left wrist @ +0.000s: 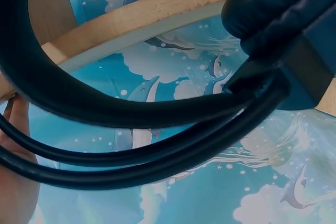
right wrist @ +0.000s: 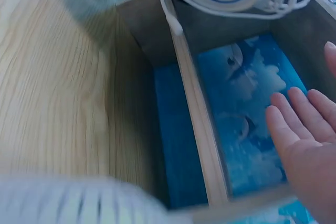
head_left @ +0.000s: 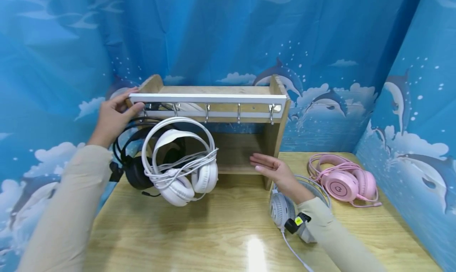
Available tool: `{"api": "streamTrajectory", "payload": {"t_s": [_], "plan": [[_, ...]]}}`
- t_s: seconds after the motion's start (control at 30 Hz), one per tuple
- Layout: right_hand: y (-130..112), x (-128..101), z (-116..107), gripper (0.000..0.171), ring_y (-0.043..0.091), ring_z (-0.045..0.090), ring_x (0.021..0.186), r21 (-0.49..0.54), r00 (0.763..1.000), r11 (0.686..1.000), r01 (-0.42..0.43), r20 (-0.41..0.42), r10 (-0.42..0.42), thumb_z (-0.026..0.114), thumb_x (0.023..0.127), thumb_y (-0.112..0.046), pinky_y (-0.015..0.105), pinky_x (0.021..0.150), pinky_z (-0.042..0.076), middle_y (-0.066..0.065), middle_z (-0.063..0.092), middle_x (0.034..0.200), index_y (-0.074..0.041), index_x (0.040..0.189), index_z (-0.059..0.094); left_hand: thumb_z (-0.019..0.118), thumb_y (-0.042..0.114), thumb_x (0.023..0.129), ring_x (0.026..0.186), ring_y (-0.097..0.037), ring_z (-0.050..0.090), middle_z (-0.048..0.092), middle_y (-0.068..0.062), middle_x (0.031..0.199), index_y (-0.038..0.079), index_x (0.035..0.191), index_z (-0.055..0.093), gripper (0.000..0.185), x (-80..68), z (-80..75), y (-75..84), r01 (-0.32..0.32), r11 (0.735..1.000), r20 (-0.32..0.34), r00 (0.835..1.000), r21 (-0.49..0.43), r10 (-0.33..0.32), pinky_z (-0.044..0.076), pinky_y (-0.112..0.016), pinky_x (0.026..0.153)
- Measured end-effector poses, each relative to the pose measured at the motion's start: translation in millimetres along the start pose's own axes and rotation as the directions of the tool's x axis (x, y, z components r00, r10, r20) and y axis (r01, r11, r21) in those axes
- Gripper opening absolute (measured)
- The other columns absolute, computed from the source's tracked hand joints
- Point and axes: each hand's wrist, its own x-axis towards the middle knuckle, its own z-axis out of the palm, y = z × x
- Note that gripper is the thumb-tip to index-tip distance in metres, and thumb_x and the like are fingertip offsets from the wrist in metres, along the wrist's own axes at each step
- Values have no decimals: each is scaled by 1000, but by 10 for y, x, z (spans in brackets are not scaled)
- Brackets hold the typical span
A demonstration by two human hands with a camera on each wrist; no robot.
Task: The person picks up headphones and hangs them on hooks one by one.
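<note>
A person's left hand is gripping the left end of a wooden rack standing on a bench, with its fingers curled over the white front rail. Black headphones and white headphones are hanging side by side from hooks under that rail, the black pair just below the left hand. The right hand is hovering flat beside the rack's right post, fingers straight and holding nothing. Grey headphones are lying under the right wrist. Pink headphones are lying further right on the bench.
</note>
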Motion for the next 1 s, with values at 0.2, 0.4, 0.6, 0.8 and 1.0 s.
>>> {"api": "streamTrajectory", "payload": {"t_s": [0.2, 0.4, 0.6, 0.8, 1.0], "plan": [[-2, -307, -370, 55, 19, 53, 125, -96, 1000, 995, -7, -31, 4, 59, 96, -14, 19, 97, 45, 20, 48, 140, 6, 143, 38, 65, 36, 90, 123, -15, 54, 47, -2, 145, 23, 138, 53, 51, 0, 6, 7, 4, 1000, 1, 1000, 6, -4, 49, -11, 86], [62, -605, -731, 48, 6, 57, 117, -61, 992, 997, 46, -111, -53, 54, 97, -6, 18, 95, 46, -1, 60, 131, 5, 142, 40, 65, 34, 90, 114, -7, 57, 49, -6, 143, 21, 138, 53, 51, 9, 2, 13, -20, 1000, -4, 1000, 2, 20, 48, -8, 81], [184, -893, -1012, 43, 5, 59, 114, -33, 976, 997, 73, -204, -78, 53, 97, 0, 14, 94, 46, -6, 63, 126, -5, 139, 48, 65, 34, 90, 109, -4, 58, 50, -8, 141, 21, 138, 54, 50, 8, -7, 21, -32, 999, -11, 999, 8, 32, 48, -7, 79], [316, -1161, -1179, 42, 5, 59, 114, -8, 964, 996, 90, -252, -89, 49, 97, 5, 14, 93, 46, -9, 65, 122, -3, 138, 48, 66, 31, 90, 104, 1, 59, 52, -8, 137, 19, 137, 54, 50, 0, 0, 0, -34, 999, -19, 999, -11, 34, 48, -6, 77], [418, -1375, -1259, 40, 1, 58, 113, 29, 949, 997, 70, -310, -58, 48, 97, 5, 13, 92, 46, -11, 65, 121, -7, 135, 53, 67, 30, 90, 102, 3, 59, 53, -9, 137, 18, 137, 55, 50, 6, 14, -16, -48, 999, -26, 999, -17, 47, 48, -6, 77]]}}
